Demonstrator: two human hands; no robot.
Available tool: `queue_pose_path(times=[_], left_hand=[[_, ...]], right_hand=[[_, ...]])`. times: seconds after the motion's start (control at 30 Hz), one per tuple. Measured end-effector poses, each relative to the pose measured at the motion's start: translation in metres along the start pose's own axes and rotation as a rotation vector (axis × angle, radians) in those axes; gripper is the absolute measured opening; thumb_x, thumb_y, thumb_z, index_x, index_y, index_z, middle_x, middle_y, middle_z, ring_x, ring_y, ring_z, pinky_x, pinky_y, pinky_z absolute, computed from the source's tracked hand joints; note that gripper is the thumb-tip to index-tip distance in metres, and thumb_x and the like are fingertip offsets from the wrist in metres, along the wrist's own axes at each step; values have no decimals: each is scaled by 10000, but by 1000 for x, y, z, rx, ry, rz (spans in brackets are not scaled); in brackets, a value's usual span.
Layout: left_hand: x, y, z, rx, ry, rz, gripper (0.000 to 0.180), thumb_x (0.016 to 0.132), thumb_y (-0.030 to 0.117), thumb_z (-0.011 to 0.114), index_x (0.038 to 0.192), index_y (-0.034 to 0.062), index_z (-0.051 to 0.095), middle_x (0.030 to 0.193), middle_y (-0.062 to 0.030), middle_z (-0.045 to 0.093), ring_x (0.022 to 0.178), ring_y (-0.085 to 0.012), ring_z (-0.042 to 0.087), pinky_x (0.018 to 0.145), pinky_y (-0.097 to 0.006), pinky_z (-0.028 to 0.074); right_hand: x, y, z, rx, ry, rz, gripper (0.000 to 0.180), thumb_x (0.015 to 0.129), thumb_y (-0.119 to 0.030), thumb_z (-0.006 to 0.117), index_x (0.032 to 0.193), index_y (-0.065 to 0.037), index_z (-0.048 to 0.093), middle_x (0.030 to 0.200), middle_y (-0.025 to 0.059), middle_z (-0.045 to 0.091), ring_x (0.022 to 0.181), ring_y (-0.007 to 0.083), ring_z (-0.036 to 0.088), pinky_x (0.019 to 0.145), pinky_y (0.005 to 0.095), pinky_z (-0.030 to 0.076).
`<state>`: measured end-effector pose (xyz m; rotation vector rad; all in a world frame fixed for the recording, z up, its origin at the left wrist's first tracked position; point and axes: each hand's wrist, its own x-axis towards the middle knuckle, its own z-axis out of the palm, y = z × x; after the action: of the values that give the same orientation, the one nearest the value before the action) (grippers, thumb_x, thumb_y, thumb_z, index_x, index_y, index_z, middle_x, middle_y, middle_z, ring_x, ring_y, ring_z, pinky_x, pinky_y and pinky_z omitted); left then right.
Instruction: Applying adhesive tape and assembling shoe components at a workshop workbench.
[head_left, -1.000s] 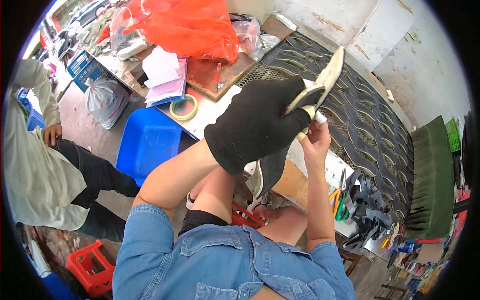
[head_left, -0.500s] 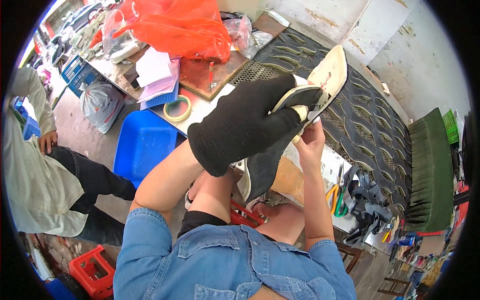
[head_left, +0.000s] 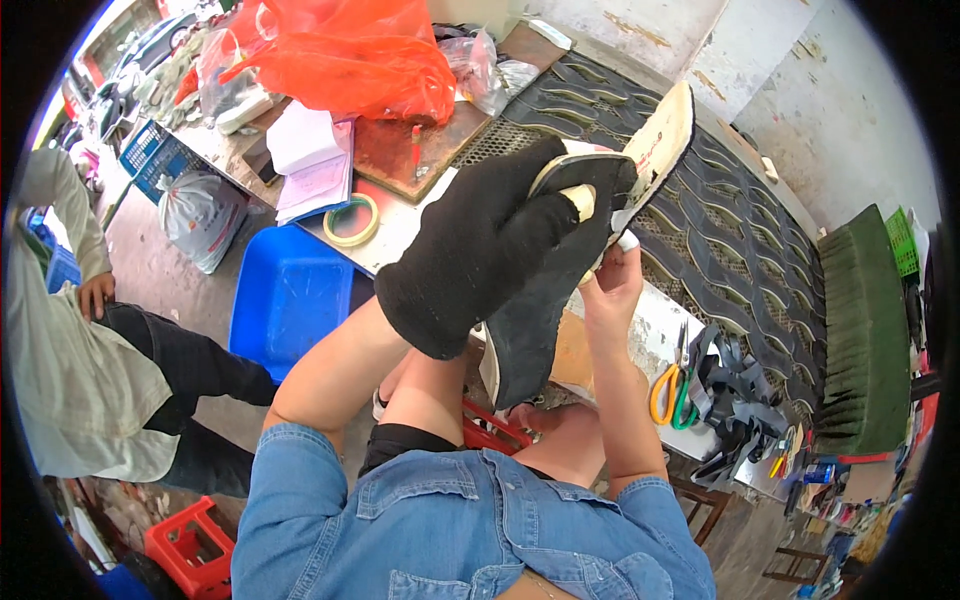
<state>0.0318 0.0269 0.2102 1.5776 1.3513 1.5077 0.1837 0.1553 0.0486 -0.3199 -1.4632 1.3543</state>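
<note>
My left hand (head_left: 480,245), in a black knitted glove with pale fingertips showing, is wrapped round the middle of a curved shoe insole (head_left: 664,145). The insole's cream face points up at the upper right, and dark material hangs below the glove. A second black-faced piece with a pale edge lies under the thumb; whether it is separate I cannot tell. My bare right hand (head_left: 612,285) pinches the insole's edge from below, with white wrapping on a fingertip. Part of that grip is hidden behind the insole.
Rows of black curved insoles (head_left: 740,230) lie on a mesh rack. Scissors (head_left: 664,395) and dark strips (head_left: 735,400) are at the right. A tape roll (head_left: 352,220), papers (head_left: 310,165) and a red bag (head_left: 350,60) are left, above a blue bin (head_left: 285,300). Someone (head_left: 90,350) stands at left.
Both hands and the insole have shifted very slightly left and down in the picture. The grip looks the same.
</note>
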Motion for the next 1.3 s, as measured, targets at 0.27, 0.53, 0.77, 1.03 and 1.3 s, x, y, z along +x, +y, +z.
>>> queue_pose_path(times=[0.27,0.53,0.77,1.03,1.3], left_hand=[[-7,-11,3,617,8,326,459,756,88,617,1214,72,596,884,-174,661,760,-357,654,648,-379,517],[-7,-29,2,610,-167,533,475,719,122,675,1183,120,572,873,-128,628,711,-328,628,606,-403,496],[-16,-35,7,665,-283,273,362,792,146,610,1146,78,641,1074,-141,667,939,-300,642,826,-381,501],[-22,-61,2,322,-197,504,645,605,120,711,1226,24,569,1041,-195,650,790,-338,656,662,-369,533],[-29,-52,-1,348,-211,355,584,688,157,707,1236,18,561,1121,-201,635,871,-344,660,707,-384,531]], right_hand=[[17,-10,-48,-17,-256,140,1128,548,-142,908,1458,-66,247,1478,106,332,1368,239,325,1107,416,275],[40,-88,-70,51,-186,8,1118,545,-155,891,1442,30,250,1352,181,491,1287,295,451,1084,416,333],[34,-114,-52,-157,-373,-50,376,614,-130,842,918,32,694,940,145,683,866,222,670,731,325,536],[13,-140,9,-303,-207,-483,220,698,-155,737,631,-64,548,640,126,644,582,275,655,555,377,530],[15,-146,-2,-343,-294,-459,136,632,-141,750,693,-37,689,784,162,701,731,315,707,629,361,560]])
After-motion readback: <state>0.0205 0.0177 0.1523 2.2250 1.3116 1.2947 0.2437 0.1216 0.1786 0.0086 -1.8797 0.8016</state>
